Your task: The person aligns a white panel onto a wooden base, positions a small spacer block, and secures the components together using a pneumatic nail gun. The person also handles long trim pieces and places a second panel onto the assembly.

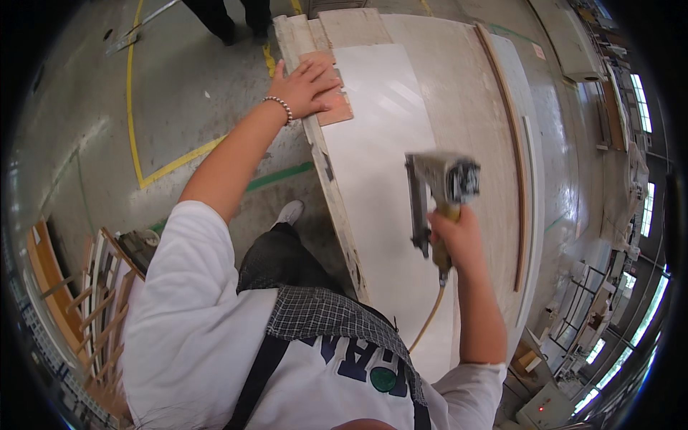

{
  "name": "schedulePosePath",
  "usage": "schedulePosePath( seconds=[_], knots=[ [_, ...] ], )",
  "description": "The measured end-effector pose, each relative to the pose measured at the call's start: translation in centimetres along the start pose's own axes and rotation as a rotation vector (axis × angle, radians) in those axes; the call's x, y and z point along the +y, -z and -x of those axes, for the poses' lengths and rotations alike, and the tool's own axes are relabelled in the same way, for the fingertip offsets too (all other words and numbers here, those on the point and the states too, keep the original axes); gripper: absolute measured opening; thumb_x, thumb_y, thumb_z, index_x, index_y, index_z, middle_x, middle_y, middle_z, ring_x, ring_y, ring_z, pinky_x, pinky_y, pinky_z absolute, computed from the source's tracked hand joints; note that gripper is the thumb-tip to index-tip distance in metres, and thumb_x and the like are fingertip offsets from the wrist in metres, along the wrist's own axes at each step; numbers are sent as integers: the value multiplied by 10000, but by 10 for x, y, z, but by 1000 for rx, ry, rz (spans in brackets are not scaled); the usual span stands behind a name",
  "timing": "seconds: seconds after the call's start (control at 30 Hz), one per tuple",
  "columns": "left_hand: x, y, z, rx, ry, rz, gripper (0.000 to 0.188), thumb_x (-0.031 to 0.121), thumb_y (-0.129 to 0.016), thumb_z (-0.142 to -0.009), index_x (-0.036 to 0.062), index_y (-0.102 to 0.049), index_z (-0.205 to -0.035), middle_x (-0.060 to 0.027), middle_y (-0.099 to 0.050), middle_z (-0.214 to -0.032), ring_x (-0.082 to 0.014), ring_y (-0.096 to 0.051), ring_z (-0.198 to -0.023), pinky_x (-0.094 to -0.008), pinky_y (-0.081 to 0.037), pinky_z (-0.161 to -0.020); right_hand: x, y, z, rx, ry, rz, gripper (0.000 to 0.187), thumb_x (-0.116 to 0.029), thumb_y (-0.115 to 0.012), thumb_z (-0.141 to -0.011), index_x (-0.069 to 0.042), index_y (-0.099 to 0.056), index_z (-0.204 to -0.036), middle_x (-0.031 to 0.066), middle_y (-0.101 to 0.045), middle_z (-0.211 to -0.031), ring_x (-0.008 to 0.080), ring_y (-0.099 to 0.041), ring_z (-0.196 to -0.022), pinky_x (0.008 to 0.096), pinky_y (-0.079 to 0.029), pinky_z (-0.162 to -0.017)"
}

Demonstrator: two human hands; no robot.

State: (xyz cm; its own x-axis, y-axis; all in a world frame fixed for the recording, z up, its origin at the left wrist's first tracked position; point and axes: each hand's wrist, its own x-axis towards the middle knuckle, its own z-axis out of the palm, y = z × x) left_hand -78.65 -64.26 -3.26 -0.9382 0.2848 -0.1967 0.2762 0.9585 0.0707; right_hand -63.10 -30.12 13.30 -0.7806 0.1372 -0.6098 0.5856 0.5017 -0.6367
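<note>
My left hand [304, 87] lies flat with its fingers spread on a thin brown wooden piece [335, 110] at the far left edge of the workbench. Beneath that piece is a long white panel [380, 179] that runs toward me along the bench. My right hand [459, 233] is wrapped round the handle of a pneumatic nail gun [441, 179], which is held above the panel, apart from it. A yellowish air hose [428, 319] trails down from the gun's handle. Whether a finger rests on the trigger cannot be made out.
A long brown wooden strip [510, 158] lies along the bench's right side, beside a white strip [532, 215]. Another person's dark-clad legs [240, 14] stand beyond the bench's far left corner. Wooden boards [93, 308] are stacked on the left. Yellow floor lines [132, 107] mark the floor.
</note>
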Motion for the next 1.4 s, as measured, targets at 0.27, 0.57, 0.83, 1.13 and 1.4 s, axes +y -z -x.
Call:
schedulePosePath(
  seconds=[0.27,0.57,0.83,1.13,1.4],
  knots=[
    [-9,-24,3,211,-9,215,495,461,-667,-859,355,-558,-1330,37,-436,-1480,-183,-299,-1452,-706,-193,-1095,-136,-90,-143,-132,180,14,199,-139,-660,-787,1,-564,-890,54,-560,-639,135,-524,-528,304,-429,-503],
    [-9,-36,7,336,-4,365,390,437,-683,-834,254,-638,-1176,28,-472,-1424,-184,-323,-1436,-703,-260,-1068,-169,-129,-177,-285,77,44,159,-129,-631,-805,-8,-556,-877,46,-548,-656,142,-521,-538,307,-446,-508],
    [-11,-43,9,452,-25,369,359,389,-716,-812,232,-641,-1126,12,-467,-1425,-192,-328,-1427,-708,-279,-1049,-175,-136,-176,-350,5,-16,166,-95,-638,-837,-51,-542,-964,29,-546,-695,147,-538,-554,299,-452,-512],
    [-5,-46,10,355,-23,372,384,388,-730,-792,238,-644,-1135,19,-453,-1447,-186,-339,-1421,-719,-241,-1067,-169,-136,-174,-359,-7,34,230,-80,-626,-831,-23,-542,-1037,37,-539,-696,153,-535,-549,300,-453,-509],
    [23,-46,43,410,-55,381,378,386,-741,-774,230,-646,-1106,7,-516,-1380,-198,-371,-1406,-718,-236,-1063,-144,-134,-134,-279,-23,107,194,-53,-572,-770,17,-550,-949,59,-552,-702,155,-523,-542,305,-444,-512]
  ],
)
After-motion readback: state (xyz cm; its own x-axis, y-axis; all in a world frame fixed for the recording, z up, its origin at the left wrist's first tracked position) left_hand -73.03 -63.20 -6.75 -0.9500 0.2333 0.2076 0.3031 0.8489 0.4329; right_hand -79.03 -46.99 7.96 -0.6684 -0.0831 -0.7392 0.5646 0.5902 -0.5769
